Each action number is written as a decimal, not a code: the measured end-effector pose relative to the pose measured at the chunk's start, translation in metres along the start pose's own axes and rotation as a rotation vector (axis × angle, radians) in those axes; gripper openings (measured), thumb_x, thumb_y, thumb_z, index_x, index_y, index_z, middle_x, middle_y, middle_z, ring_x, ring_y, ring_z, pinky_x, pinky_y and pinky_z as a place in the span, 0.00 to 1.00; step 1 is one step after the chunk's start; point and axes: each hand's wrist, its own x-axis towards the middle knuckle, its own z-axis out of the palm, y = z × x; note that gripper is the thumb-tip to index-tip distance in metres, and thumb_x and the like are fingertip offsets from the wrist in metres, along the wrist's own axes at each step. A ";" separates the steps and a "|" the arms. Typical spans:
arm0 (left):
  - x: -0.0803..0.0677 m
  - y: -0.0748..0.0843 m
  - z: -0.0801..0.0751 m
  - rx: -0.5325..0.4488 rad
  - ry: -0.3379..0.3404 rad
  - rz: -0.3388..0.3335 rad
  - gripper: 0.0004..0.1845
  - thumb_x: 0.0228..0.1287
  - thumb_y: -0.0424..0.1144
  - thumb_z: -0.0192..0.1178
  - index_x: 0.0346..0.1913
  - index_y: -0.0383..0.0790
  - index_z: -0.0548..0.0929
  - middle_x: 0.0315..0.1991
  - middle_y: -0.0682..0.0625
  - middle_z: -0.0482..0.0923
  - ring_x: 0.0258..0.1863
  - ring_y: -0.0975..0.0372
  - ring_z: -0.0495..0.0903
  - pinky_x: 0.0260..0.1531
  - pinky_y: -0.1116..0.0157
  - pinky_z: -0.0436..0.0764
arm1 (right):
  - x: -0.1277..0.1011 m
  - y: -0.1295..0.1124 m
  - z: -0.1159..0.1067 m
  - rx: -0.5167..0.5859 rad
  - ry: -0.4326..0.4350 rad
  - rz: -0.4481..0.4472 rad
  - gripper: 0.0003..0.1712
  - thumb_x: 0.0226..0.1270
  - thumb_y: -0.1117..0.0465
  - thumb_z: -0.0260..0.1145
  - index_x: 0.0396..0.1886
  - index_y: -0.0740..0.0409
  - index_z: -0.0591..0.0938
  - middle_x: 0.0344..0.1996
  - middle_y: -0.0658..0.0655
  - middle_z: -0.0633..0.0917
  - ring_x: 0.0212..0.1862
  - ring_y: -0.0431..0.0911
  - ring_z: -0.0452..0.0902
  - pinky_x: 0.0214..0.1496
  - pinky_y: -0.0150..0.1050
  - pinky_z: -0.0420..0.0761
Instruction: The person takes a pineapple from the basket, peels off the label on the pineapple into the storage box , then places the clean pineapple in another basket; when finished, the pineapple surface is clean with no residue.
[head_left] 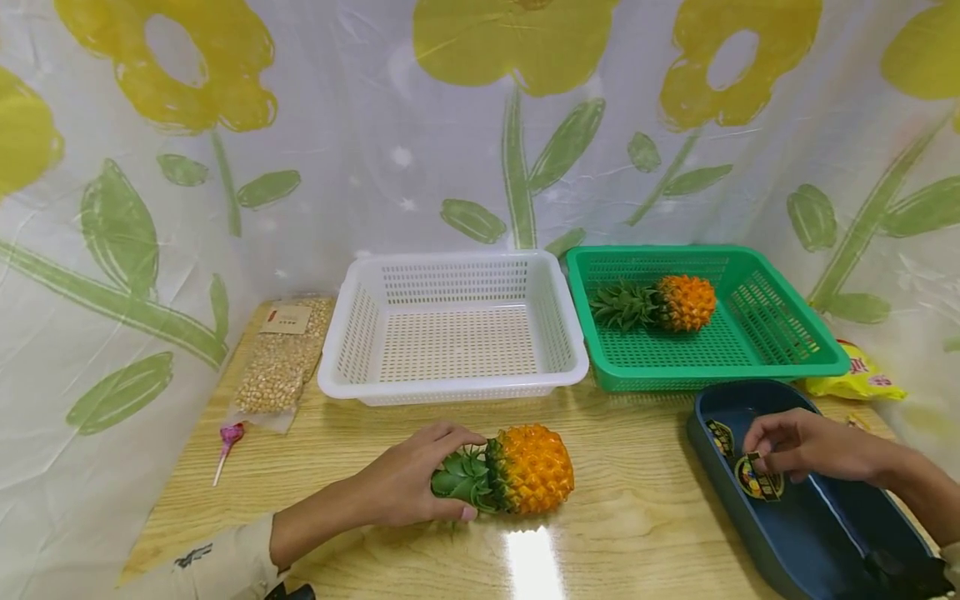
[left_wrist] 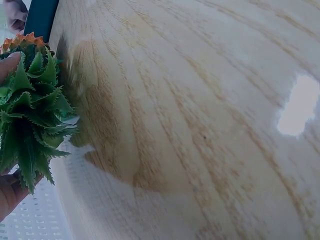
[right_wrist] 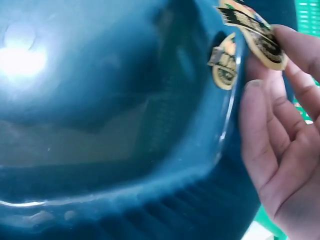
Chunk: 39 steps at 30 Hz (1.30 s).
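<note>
My left hand (head_left: 405, 479) grips a small pineapple (head_left: 534, 469) by its green leaves (left_wrist: 30, 115). The fruit lies on its side on the wooden table, its orange body pointing right. Over the dark blue tray (head_left: 798, 533), my right hand (head_left: 828, 446) pinches an oval black-and-gold sticker (head_left: 757, 477) between thumb and fingers. In the right wrist view the held sticker (right_wrist: 260, 42) appears tilted. A second sticker (right_wrist: 225, 65) of the same kind is inside the tray, against its wall.
Behind the pineapple stands a white basket (head_left: 453, 387). To its right, a green basket (head_left: 720, 377) holds another pineapple (head_left: 684, 302). A bag of corn kernels (head_left: 270, 375) and a lollipop (head_left: 231, 435) lie at left. A yellow packet (head_left: 858, 379) sits beyond the tray.
</note>
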 end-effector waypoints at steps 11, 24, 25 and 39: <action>0.001 -0.001 0.001 -0.001 -0.003 0.007 0.42 0.56 0.64 0.70 0.73 0.61 0.66 0.68 0.54 0.67 0.66 0.54 0.71 0.54 0.47 0.80 | 0.008 0.015 0.005 -0.150 0.010 0.027 0.04 0.70 0.73 0.59 0.42 0.69 0.79 0.29 0.49 0.85 0.27 0.31 0.74 0.20 0.32 0.74; 0.000 0.000 0.000 -0.003 -0.003 -0.004 0.43 0.56 0.64 0.70 0.73 0.61 0.66 0.68 0.54 0.67 0.66 0.52 0.71 0.56 0.44 0.78 | 0.003 0.005 0.003 -0.391 0.158 0.102 0.16 0.68 0.64 0.67 0.52 0.68 0.80 0.40 0.48 0.85 0.40 0.31 0.78 0.34 0.33 0.80; 0.000 0.000 0.000 -0.003 -0.003 -0.004 0.43 0.56 0.64 0.70 0.73 0.61 0.66 0.68 0.54 0.67 0.67 0.52 0.71 0.56 0.44 0.78 | 0.003 0.004 0.002 -0.373 0.159 0.084 0.16 0.69 0.65 0.66 0.52 0.69 0.80 0.40 0.48 0.85 0.40 0.32 0.79 0.35 0.33 0.81; 0.001 -0.001 -0.001 -0.005 -0.006 -0.003 0.43 0.55 0.62 0.71 0.73 0.60 0.67 0.71 0.52 0.66 0.69 0.50 0.69 0.59 0.42 0.76 | 0.015 -0.061 0.016 -0.400 0.333 -0.035 0.19 0.71 0.64 0.66 0.59 0.64 0.77 0.43 0.49 0.87 0.41 0.39 0.84 0.38 0.35 0.83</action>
